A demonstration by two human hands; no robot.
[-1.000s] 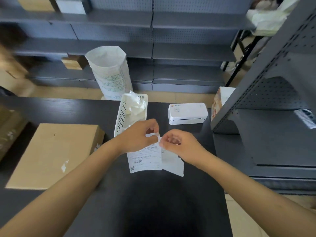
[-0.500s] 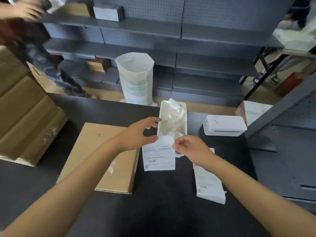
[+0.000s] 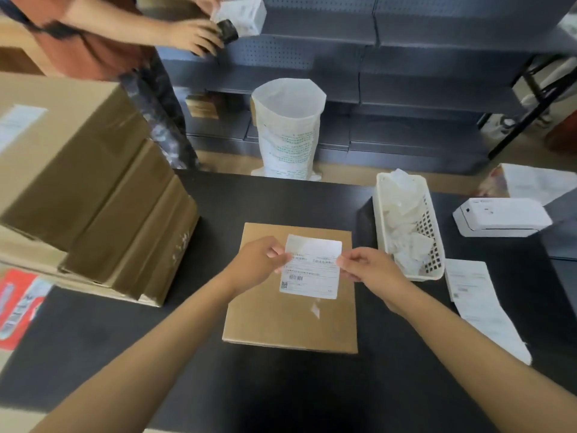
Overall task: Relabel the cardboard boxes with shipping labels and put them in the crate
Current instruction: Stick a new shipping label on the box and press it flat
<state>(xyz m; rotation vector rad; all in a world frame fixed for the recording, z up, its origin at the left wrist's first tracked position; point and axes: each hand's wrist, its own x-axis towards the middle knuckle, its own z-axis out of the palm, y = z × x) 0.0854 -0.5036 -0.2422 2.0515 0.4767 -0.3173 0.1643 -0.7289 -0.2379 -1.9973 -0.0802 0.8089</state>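
A shipping label (image 3: 311, 266) is held flat over the top of a cardboard box (image 3: 292, 320) that lies near the middle of the dark desk (image 3: 281, 389). Its left edge is pinched by the left hand (image 3: 256, 263) and its right edge by the right hand (image 3: 367, 270), fingers (image 3: 343, 263) and thumb closed narrowly on the paper. Whether the label is touching the box cannot be told.

A white basket (image 3: 435, 245) filled with crumpled backing paper is set just beside the box, toward the desk's right edge, with a white label printer (image 3: 499, 217) further right. A strip of labels (image 3: 480, 304) is laid near the right edge. Larger cardboard boxes (image 3: 87, 189) are stacked at the left edge.
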